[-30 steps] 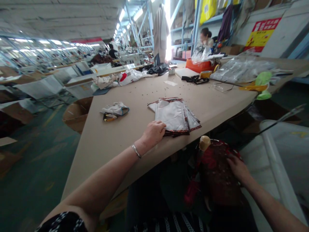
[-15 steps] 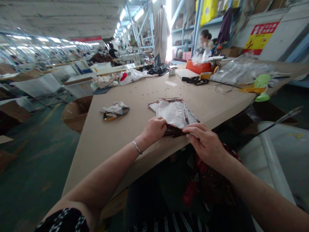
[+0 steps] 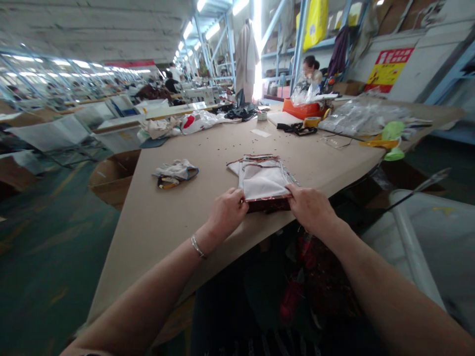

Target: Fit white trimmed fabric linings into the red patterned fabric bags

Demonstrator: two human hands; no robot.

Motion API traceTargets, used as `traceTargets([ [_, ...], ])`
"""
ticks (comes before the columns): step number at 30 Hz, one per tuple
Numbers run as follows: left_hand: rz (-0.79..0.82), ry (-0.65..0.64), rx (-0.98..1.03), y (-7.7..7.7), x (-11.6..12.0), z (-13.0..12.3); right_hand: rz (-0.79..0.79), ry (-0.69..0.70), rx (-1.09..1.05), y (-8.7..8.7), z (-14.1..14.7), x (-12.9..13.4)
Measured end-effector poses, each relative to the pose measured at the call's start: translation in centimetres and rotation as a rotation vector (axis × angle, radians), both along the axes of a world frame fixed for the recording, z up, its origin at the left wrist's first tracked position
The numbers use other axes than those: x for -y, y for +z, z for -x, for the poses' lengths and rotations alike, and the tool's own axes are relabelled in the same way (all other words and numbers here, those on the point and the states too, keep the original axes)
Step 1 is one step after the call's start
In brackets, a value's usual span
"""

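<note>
A white fabric piece (image 3: 265, 182) with a dark red-brown patterned edge lies over a small stack of similar pieces near the table's front edge. My left hand (image 3: 229, 210) pinches its near left corner. At the near right corner my right hand (image 3: 310, 205) is closed on the same piece, and the patterned strip stretches straight between both hands. Behind, the edges of the stacked pieces (image 3: 260, 158) show red-brown trim. Dark red patterned cloth (image 3: 326, 277) hangs below the table edge by my right forearm.
A work glove (image 3: 176, 173) rests to the left on the brown table (image 3: 174, 237). Farther back are an orange bin (image 3: 302, 110), clear plastic bags (image 3: 363, 117), yellow tape (image 3: 311, 121) and a light green small fan (image 3: 393, 141). A cardboard box (image 3: 113, 175) stands beside the table; a person (image 3: 313, 74) is beyond.
My hands have moved apart to the piece's two near corners. Its patterned edge, bunched before, is now pulled straight, and its white side lies flatter over the stack.
</note>
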State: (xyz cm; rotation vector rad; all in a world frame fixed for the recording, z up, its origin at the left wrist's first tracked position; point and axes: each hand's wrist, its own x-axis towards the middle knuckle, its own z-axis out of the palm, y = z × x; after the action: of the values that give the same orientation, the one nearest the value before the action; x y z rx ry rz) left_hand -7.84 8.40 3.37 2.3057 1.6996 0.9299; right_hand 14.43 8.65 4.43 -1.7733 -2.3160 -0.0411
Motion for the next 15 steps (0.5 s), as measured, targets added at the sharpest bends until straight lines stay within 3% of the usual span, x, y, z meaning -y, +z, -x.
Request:
traceTargets([
  [3, 0.279, 0.026, 0.712, -0.6, 2.2, -1.4, -0.013, 0.049, -0.08, -1.6, -0.4, 3.5],
  [5, 0.409, 0.048, 1.184, -0.6, 4.0, -2.9, 0.111, 0.132, -0.113, -3.6, -0.3, 6.0],
  [8, 0.596, 0.085, 1.547, -1.4, 6.8, -4.9, 0.337, 0.214, -0.372, -7.2, -0.8, 8.9],
  [10, 0.713, 0.109, 1.575, -2.7, 8.3, -5.9, 0.427, 0.135, -0.797, -9.3, -1.6, 10.2],
  [13, 0.924, 0.018, 1.295, -4.9, 10.1, -7.0, 0.547, -0.091, -1.476, -11.2, -2.9, 11.7],
  [15, 1.092, -0.122, 1.138, -5.3, 10.7, -7.6, 0.652, -0.161, -1.666, -11.6, -3.4, 13.1],
])
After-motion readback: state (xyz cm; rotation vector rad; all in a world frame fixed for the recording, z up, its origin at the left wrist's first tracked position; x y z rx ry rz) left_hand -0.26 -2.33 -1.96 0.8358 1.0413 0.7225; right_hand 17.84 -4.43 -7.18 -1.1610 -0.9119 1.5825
